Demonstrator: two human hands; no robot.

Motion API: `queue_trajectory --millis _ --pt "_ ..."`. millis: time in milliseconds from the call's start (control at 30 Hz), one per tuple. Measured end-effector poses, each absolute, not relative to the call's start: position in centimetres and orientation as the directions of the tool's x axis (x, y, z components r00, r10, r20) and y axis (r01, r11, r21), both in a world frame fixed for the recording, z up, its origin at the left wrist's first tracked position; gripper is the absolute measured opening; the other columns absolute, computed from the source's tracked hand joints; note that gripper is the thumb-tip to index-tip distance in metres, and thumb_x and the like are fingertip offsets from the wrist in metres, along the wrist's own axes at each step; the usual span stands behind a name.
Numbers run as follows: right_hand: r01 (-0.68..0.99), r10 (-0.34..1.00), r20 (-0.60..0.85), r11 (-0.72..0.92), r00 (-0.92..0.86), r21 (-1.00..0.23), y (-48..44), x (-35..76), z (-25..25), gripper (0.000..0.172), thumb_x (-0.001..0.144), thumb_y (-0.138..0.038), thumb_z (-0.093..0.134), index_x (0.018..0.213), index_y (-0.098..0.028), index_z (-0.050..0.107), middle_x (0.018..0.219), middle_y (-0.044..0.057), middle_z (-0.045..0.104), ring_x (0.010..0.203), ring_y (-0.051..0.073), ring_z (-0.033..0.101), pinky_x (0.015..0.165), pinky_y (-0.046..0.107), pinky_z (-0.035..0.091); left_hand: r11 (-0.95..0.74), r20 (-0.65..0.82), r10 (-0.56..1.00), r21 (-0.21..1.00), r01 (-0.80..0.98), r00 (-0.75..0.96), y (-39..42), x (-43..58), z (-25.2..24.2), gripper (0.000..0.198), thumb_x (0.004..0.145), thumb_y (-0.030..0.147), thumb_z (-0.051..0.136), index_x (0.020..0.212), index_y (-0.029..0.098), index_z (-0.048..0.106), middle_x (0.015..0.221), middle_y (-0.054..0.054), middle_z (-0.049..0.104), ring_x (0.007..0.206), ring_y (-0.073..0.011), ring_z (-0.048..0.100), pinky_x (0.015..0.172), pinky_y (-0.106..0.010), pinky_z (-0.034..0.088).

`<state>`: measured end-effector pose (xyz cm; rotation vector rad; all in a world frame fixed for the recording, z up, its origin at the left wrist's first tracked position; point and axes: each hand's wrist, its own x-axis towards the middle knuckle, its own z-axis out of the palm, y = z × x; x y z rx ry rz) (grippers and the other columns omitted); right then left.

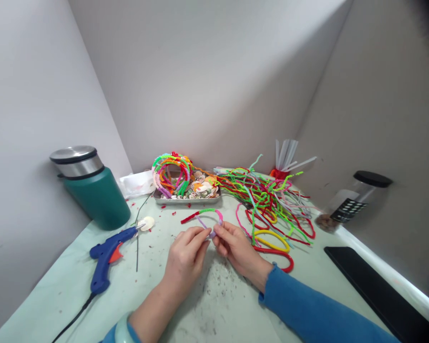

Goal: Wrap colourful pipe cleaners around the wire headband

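Observation:
Near the middle of the table, both hands meet at one end of a thin curved headband (pixel 209 210) wrapped in red, green and pink fuzzy pipe cleaner. A lilac pipe cleaner (pixel 201 221) runs to that end, with a loose tail sticking up inside the curve. My left hand (pixel 186 255) pinches the lilac strand between thumb and fingers. My right hand (pixel 236 245) grips the headband's end close beside it, its fingers curled. The fingertips hide part of the wrapped end.
A blue glue gun (pixel 105 259) lies left, its nozzle by a whitish disc (pixel 146 223). Behind it stands a green bottle (pixel 100 197). A metal tray (pixel 186 201) holds wrapped hoops (pixel 157 177) and scraps. Tangled pipe cleaners (pixel 268 195) spread right, near a jar (pixel 346 205) and black strip (pixel 372 286).

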<state>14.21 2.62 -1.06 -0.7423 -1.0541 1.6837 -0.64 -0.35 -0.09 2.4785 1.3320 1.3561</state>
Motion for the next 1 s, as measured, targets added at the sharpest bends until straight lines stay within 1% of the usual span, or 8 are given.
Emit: queue_trajectory --millis 200,333,433,567,700,767,900,1000 --pt "-0.407 0.947 -0.019 -0.155 -0.321 -0.9 2.59 14.16 -0.91 0.027 0.074 -0.041 0.062 0.069 -0.017 0.051 0.054 -0.004 0.054 0.036 0.004 0.036 0.039 0.019 0.023 -0.613 0.64 0.727 0.439 0.657 0.251 -0.28 -0.52 -0.2 0.025 0.085 0.017 0.044 0.104 0.019 0.06 0.091 -0.009 0.06 0.083 -0.0173 0.057 0.072 -0.03 0.047" --pt "-0.398 0.947 -0.018 -0.151 -0.32 -0.905 2.59 14.15 -0.96 0.027 0.074 -0.041 0.062 0.069 -0.017 0.05 0.053 -0.005 0.053 0.036 0.004 0.036 0.039 0.019 0.022 -0.581 0.601 0.765 0.489 0.651 0.231 -0.3 -0.48 -0.14 0.023 0.085 0.017 0.044 0.1 0.018 0.062 0.094 -0.009 0.059 0.08 -0.0159 0.057 0.07 -0.029 0.047" --pt "-0.392 0.948 -0.011 -0.141 -0.317 -0.909 2.58 14.18 -1.01 0.027 0.074 -0.041 0.061 0.069 -0.017 0.051 0.054 -0.005 0.053 0.037 0.004 0.036 0.039 0.019 0.022 -0.558 0.578 0.787 0.523 0.645 0.213 -0.28 -0.51 -0.19 0.021 0.084 0.017 0.045 0.094 0.018 0.063 0.093 -0.008 0.061 0.081 -0.0165 0.058 0.072 -0.028 0.047" --pt "-0.38 0.948 -0.002 -0.129 -0.318 -0.916 2.58 14.19 -1.11 0.026 0.076 -0.039 0.06 0.068 -0.017 0.051 0.054 -0.005 0.054 0.036 0.003 0.036 0.039 0.019 0.022 -0.502 0.503 0.838 0.56 0.659 0.211 -0.24 -0.57 -0.33 0.019 0.085 0.018 0.046 0.09 0.02 0.064 0.08 -0.004 0.067 0.073 -0.0158 0.059 0.068 -0.027 0.045" --pt "-0.364 0.946 0.006 -0.119 -0.323 -0.924 2.59 14.16 -1.26 0.025 0.076 -0.039 0.06 0.069 -0.017 0.051 0.054 -0.005 0.054 0.037 0.004 0.036 0.039 0.019 0.022 -0.433 0.411 0.891 0.636 0.639 0.194 -0.18 -0.61 -0.18 0.018 0.085 0.021 0.046 0.088 0.02 0.063 0.077 -0.002 0.068 0.069 -0.0148 0.06 0.065 -0.024 0.045" --pt "-0.359 0.947 0.008 -0.113 -0.321 -0.926 2.61 14.16 -1.33 0.025 0.076 -0.04 0.06 0.07 -0.017 0.051 0.054 -0.005 0.053 0.037 0.004 0.036 0.039 0.019 0.021 -0.423 0.385 0.9 0.657 0.624 0.204 -0.15 -0.64 -0.07 0.018 0.085 0.02 0.045 0.089 0.02 0.062 0.077 -0.002 0.068 0.07 -0.0151 0.06 0.065 -0.024 0.045" --pt "-0.367 0.949 0.015 -0.107 -0.316 -0.924 2.66 14.21 -1.36 0.025 0.077 -0.039 0.06 0.069 -0.016 0.052 0.053 -0.005 0.054 0.037 0.004 0.036 0.039 0.019 0.021 -0.452 0.405 0.885 0.63 0.631 0.229 -0.24 -0.75 -0.13 0.022 0.08 0.011 0.045 0.095 0.02 0.059 0.084 -0.003 0.067 0.078 -0.017 0.06 0.07 -0.027 0.044" --pt "-0.358 0.945 -0.003 -0.127 -0.327 -0.925 2.58 14.25 -1.24 0.025 0.077 -0.038 0.06 0.069 -0.016 0.051 0.054 -0.004 0.054 0.036 0.003 0.035 0.038 0.019 0.019 -0.456 0.433 0.874 0.575 0.679 0.22 -0.34 -0.86 -0.4 0.023 0.077 0.008 0.045 0.092 0.02 0.059 0.083 -0.003 0.066 0.078 -0.0177 0.058 0.071 -0.028 0.043"
